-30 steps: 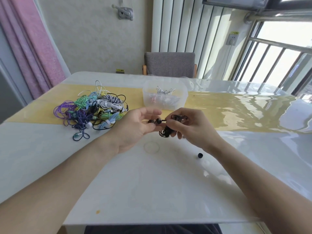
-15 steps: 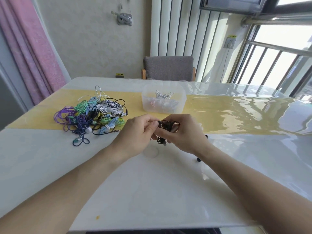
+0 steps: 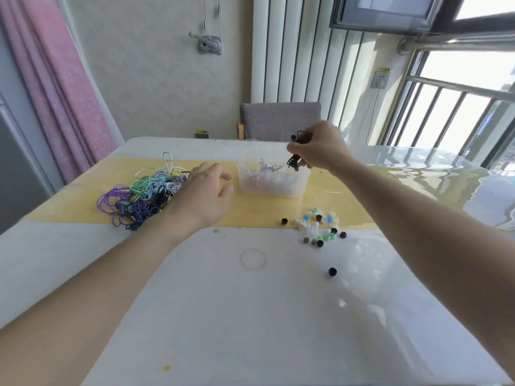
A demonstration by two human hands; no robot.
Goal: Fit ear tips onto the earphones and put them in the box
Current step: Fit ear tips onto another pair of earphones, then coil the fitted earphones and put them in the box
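Our right hand (image 3: 317,147) pinches a bunched black earphone (image 3: 296,151) over the clear box (image 3: 271,188), which already holds a few, while our left hand (image 3: 204,190) hangs loose-fingered by the far-left tangle of earphones (image 3: 142,195), many unfitted judging by the loose ear tips (image 3: 317,225); whether this pair's tips are seated we cannot tell.

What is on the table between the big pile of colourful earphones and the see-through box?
In the head view, only the left hand sits between the earphone pile and the box; under it is bare yellow table.
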